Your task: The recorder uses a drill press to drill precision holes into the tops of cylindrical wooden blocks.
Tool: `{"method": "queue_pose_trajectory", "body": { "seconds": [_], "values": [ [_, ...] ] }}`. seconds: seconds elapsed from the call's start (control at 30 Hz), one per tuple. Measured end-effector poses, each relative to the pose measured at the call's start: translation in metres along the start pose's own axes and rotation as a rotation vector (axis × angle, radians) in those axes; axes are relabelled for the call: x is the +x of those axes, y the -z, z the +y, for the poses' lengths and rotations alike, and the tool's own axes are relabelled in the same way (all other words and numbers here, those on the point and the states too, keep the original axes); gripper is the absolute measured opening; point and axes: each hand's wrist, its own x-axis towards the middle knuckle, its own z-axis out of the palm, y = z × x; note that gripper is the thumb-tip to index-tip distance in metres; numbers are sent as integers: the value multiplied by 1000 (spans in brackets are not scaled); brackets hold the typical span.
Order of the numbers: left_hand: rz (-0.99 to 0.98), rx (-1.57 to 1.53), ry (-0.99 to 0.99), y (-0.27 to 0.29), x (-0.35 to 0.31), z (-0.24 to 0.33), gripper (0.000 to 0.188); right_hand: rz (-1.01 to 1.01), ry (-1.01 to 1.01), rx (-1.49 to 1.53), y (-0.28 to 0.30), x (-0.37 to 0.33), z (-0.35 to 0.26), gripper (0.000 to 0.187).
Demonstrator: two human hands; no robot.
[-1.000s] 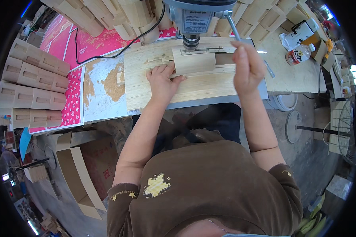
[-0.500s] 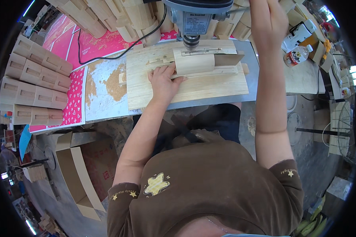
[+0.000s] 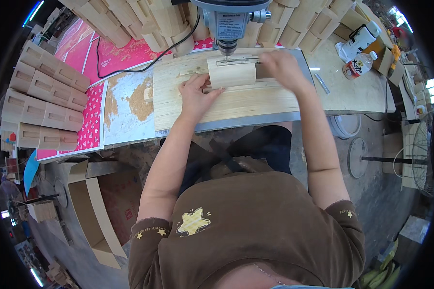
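Upper centre of frame: curved wood piece (image 3: 231,72) sits under the drill press (image 3: 228,21) on a plywood board (image 3: 226,101) — bit just above its top edge, not clearly into the wood, so drilling looks about to start, none seen done. Left hand (image 3: 196,94) presses flat against the piece's left side, fingers spread, not wrapped. Right hand (image 3: 283,67) rests at its right end; grip cannot be told. Piece is pale, smooth, arched, no holes visible. Stacks of similar blocks (image 3: 43,96) at left — many apparently left.
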Motion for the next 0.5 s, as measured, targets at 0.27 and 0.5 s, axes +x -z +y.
{"method": "queue_pose_trajectory", "body": {
  "seconds": [0.27,0.5],
  "values": [
    [13,34,-148,89,-30,-13,30,-97,15,-62,5,-31,-15,29],
    [110,-436,343,171,-53,-7,21,-96,32,-26,9,-35,-26,31]
  ]
}}
